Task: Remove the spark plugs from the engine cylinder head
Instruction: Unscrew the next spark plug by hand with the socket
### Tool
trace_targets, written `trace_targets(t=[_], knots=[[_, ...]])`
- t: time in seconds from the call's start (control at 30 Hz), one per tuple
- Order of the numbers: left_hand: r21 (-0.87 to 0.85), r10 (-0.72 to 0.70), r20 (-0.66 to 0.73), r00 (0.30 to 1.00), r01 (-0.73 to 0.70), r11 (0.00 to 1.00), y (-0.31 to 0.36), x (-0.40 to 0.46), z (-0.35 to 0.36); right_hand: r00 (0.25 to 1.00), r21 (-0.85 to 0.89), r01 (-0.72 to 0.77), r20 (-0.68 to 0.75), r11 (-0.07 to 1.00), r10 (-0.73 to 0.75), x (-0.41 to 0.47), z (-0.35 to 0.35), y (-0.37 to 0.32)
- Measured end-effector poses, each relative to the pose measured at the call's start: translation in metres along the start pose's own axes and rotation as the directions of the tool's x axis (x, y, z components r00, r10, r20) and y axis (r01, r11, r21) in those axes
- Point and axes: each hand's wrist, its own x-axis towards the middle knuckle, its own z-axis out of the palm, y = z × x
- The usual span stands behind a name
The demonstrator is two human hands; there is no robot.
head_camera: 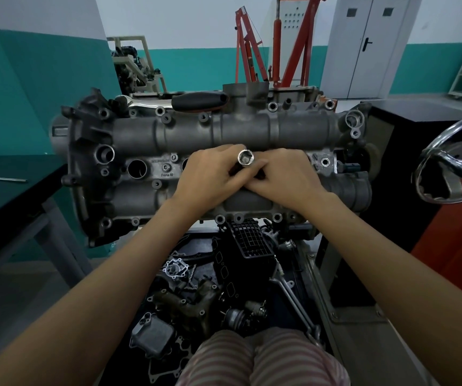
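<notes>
Head view, item by item. Engine cylinder head (213, 135): grey cast metal, lying lengthwise across the middle of the frame on a stand. Writing on the small central plate is reading roughly "Fore 10" (166, 175), with a stamped number line above it too blurred to make out; no brand is showing.

Spark plug well (137, 169): one open round bore is showing at the left of the central valley, another is partly covered by the left hand; whether plugs are sitting inside cannot be told.

Left hand (210, 174): lying over the middle of the head, fingers curling round a chrome socket (246, 157) whose open end is facing up toward the camera.

Right hand (285, 176): lying just beside it, fingertips meeting the left hand's at the lower part of the socket tool, fingers bent and pinching there; what lies under them is hidden.

Black-handled tool (199, 101): resting on the far edge of the head, well apart from both hands.

Dark desk (9, 196): standing at left, carrying a thin metal rod (0, 178).

Loose engine parts (196, 296): lying in a dark tray below the head.

Red engine hoist (277, 45): standing by the far wall.
</notes>
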Motion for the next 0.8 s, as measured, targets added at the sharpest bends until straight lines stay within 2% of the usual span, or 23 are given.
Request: trace_targets(t=[0.3,0.47,0.6,0.8], knots=[[0.002,-0.016,0.019,1.0,0.016,1.0,0.0056,-0.0004,-0.0013,1.0,0.072,-0.004,-0.009,0.997,0.004,-0.0015,-0.0021,-0.0018],[0.007,-0.056,0.016,0.998,0.056,0.998,0.0013,0.0,0.0004,1.0,0.015,0.002,-0.021,1.0,-0.002,-0.0005,0.0009,-0.0004],[0.009,-0.048,0.021,0.999,0.048,0.999,0.0005,-0.0004,0.0012,0.999,0.038,0.028,-0.025,0.999,-0.027,-0.0007,0.0015,0.0001],[0.031,-0.03,-0.041,0.999,0.031,0.999,0.0028,-0.0012,0.0013,0.999,0.022,0.033,-0.042,0.999,-0.032,0.0,0.0015,0.0007]])
